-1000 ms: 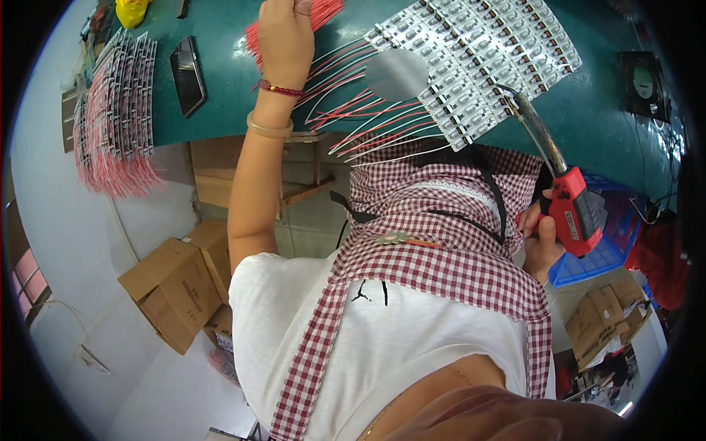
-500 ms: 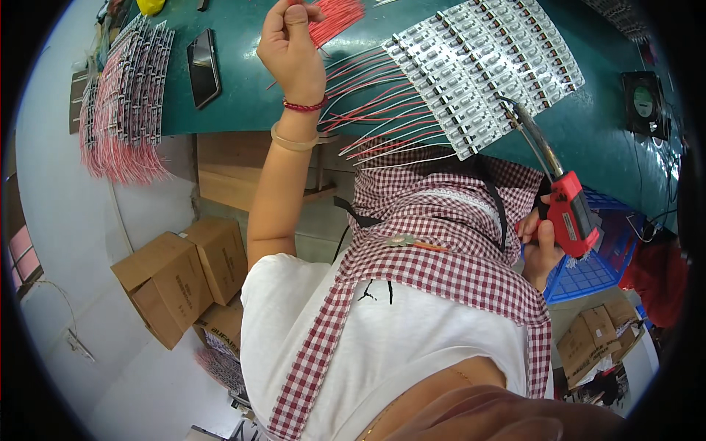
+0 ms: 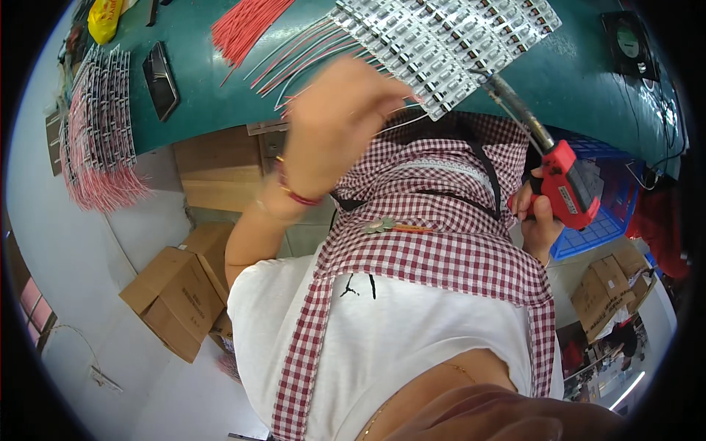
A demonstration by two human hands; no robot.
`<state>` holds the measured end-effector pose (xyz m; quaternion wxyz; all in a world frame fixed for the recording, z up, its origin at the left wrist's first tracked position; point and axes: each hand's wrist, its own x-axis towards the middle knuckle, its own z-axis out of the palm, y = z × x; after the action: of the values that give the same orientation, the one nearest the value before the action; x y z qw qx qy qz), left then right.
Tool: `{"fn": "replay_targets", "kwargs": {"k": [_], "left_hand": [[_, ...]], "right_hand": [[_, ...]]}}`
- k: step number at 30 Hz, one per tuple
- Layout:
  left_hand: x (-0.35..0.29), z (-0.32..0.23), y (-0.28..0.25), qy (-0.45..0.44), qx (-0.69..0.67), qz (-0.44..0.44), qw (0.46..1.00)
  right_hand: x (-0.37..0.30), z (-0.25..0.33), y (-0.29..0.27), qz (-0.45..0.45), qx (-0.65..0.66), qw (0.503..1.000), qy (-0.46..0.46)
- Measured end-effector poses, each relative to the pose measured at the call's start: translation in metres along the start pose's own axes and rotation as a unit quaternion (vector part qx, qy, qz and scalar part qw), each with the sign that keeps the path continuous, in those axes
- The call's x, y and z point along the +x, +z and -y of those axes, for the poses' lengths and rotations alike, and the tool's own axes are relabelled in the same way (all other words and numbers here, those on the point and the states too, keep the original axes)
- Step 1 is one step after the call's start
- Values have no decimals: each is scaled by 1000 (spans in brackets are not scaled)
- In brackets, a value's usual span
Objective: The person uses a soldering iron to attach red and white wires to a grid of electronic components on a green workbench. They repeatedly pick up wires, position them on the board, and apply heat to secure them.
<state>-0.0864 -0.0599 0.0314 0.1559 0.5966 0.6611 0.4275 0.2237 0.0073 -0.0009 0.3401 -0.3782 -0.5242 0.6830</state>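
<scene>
Silvery-white rectangular sheet of many small joined circuit boards (image 3: 441, 40) lies on the green-topped bench (image 3: 573, 92), one corner jutting over the near edge; thin red and white wires (image 3: 309, 55) fan from its left side. Blurred by motion, the left hand (image 3: 342, 117) is bent half closed with its fingertips just beside that corner; whether it pinches a wire cannot be told. Closed around the handle of a red-and-black soldering tool with a long metal barrel (image 3: 562, 176), the right hand (image 3: 539, 222) is beyond the near edge, the tool's tip at the sheet; contact is unclear. Left of the sheet, farther from the near edge, rests a bundle of straight red wires (image 3: 250, 29). A black rectangular phone (image 3: 160, 82) lies toward the bench's left end, near upright strips of wired boards (image 3: 99, 110) at the near left corner.
</scene>
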Motion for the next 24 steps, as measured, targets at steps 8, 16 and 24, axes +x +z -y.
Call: {"fn": "replay_targets", "kwargs": {"k": [8,16,24], "left_hand": [[-45,30,66,104,146,-42,983],[-45,27,66,86,152,-58,983],[-41,30,66,79,155,-54,983]], "right_hand": [[-22,-17,-12,32,-73,991,111],[-22,-17,-9,41,-129,983,122],[-29,-33,-24,46,-175,977,110]]}}
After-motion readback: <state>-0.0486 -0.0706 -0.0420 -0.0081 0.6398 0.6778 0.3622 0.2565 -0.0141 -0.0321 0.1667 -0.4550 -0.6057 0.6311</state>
